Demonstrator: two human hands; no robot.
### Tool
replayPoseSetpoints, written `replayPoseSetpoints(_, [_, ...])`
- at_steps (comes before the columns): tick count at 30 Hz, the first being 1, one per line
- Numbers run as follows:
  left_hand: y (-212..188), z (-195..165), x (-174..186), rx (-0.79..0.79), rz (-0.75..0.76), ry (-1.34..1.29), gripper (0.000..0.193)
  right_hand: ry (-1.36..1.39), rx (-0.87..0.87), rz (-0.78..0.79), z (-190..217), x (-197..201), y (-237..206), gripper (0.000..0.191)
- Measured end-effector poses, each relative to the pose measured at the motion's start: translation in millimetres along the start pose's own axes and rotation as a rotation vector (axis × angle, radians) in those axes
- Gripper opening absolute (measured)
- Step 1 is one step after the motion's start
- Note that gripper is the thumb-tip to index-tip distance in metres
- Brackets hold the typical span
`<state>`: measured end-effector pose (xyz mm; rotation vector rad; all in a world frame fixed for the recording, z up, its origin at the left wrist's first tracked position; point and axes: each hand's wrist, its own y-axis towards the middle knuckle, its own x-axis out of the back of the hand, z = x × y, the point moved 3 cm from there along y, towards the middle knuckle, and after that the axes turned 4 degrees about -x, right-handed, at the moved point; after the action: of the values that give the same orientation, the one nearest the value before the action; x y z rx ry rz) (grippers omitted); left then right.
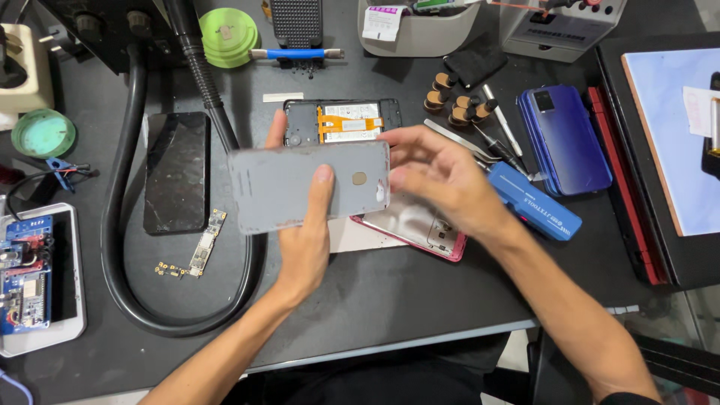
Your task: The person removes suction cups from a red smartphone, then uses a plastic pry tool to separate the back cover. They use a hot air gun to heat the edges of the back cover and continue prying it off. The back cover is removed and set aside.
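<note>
Left hand (304, 247) up at frame centre, thumb pressed on grey phone back cover (307, 186), gripping it flat; right hand (442, 180) pinching cover's right edge; opened phone (341, 120) just behind, pink-rimmed phone (412, 225) beneath, black hose (120, 225) looping left

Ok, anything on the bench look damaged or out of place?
Yes. The black phone lying left of the hose has a cracked, marbled-looking face. A bare circuit board with loose bits lies unprotected beside it. The grey back cover, held by the left hand and right hand, shows scuffed, worn edges.
</note>
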<state>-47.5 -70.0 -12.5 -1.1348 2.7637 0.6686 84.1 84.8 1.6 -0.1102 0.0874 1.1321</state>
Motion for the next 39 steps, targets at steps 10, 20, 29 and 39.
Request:
replayPoseSetpoints(10, [-10.3,3.8,-7.7,0.026,-0.004,-0.005,0.064,-0.064,0.06,-0.227,-27.9,1.9,-4.7,0.02])
replayPoseSetpoints(20, [-11.2,-0.9,-0.5,-0.023,-0.124,0.006,0.062,0.165,-0.024,-0.092,-29.5,11.0,3.1,0.054])
replayPoseSetpoints(29, [-8.4,0.4,5.3,-0.034,-0.2,-0.012,0.062,-0.056,-0.088,0.001,-13.4,-12.3,-1.3,0.019])
replayPoseSetpoints(39, [-12.4,7.9,5.1,-0.138,-0.126,0.182,0.057,-0.42,0.04,-0.109,-5.0,-10.4,-1.8,0.023])
